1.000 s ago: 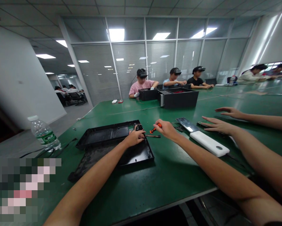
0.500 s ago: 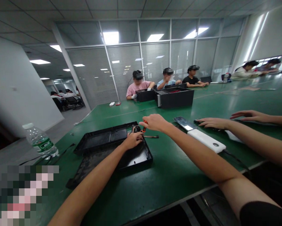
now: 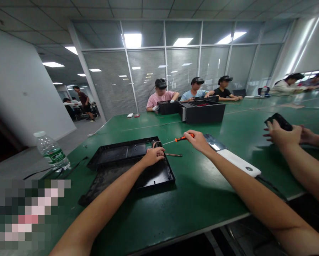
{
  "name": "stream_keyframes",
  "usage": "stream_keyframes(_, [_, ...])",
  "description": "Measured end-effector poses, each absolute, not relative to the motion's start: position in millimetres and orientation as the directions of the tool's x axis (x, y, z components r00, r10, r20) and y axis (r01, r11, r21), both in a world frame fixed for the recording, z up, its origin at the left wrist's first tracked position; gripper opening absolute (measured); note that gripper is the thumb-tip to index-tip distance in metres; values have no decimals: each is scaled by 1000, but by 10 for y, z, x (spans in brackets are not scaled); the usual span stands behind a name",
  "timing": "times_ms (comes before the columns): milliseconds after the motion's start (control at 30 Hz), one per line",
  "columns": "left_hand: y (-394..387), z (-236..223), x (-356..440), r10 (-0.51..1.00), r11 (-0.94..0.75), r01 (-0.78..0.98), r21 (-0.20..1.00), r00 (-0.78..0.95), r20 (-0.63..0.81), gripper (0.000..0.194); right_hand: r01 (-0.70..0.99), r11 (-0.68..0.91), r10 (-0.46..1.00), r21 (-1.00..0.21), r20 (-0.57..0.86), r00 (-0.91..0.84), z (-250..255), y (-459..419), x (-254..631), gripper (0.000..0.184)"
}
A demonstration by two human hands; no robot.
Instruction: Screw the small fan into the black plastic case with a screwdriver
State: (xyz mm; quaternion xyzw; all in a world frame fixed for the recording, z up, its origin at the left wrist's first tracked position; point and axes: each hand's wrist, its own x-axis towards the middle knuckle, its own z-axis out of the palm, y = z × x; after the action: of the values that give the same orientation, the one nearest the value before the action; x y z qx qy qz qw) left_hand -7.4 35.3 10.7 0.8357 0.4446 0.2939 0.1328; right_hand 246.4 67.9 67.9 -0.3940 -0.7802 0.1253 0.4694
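My right hand (image 3: pixel 197 140) is closed round the orange and black handle of a screwdriver (image 3: pixel 184 137). Its thin metal shaft points left toward a small dark part with wires (image 3: pixel 156 144) at the right end of an opened black plastic case (image 3: pixel 122 151). Against that part lies my left hand (image 3: pixel 154 156), fingers curled inward; what they grip is hidden. A thin cable (image 3: pixel 174 155) sticks out to the right of the case onto the green table (image 3: pixel 159 217).
A white device (image 3: pixel 238 161) and a dark phone-like slab (image 3: pixel 215 141) lie to the right. Beside me, a co-worker's hands (image 3: pixel 284 135) hold a black object. Large black boxes (image 3: pixel 202 113) stand farther back. A plastic bottle (image 3: pixel 52 153) is at left.
My right hand has drawn back to the right with the screwdriver, whose shaft now shows. The left hand stays at the case. The co-worker's hands have lifted a black object off the table.
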Motion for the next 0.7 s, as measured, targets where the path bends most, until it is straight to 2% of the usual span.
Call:
stream_keyframes(67, [300,169,-86,803,-595,714,369,504,318,29,279,597,802,-752,572,-176,610,741,2464,35])
stream_keyframes(133, [229,243,-131,787,-615,756,226,566,248,28,65,502,853,-863,480,-207,558,746,2395,33])
stream_keyframes(200, [155,319,-207,785,-619,775,125,608,121,21,-90,406,861,-909,414,-295,516,686,2281,30])
stream_keyframes(267, [91,390,-303,781,-620,779,94,624,-20,7,-187,326,835,-927,375,-403,477,572,2153,29])
stream_keyframes(333, [52,461,-412,784,-606,790,98,613,-94,16,-225,295,779,-928,371,-506,434,433,2036,30])
stream_keyframes(400, [46,527,-534,806,-577,810,106,586,-85,27,-189,365,702,-912,403,-587,383,297,1944,29])
stream_keyframes(467, [73,574,-675,837,-540,833,116,547,-30,29,-87,557,590,-826,467,-658,327,171,1879,19])
stream_keyframes(567, [161,568,-911,872,-486,868,103,475,113,26,45,851,353,-523,507,-786,242,0,1818,4])
stream_keyframes(633, [227,505,-1045,888,-444,892,85,424,178,25,73,939,228,-335,451,-863,185,-99,1782,7])
stream_keyframes(700, [279,419,-1118,892,-434,897,78,417,172,27,89,971,172,-221,394,-903,130,-169,1742,12])
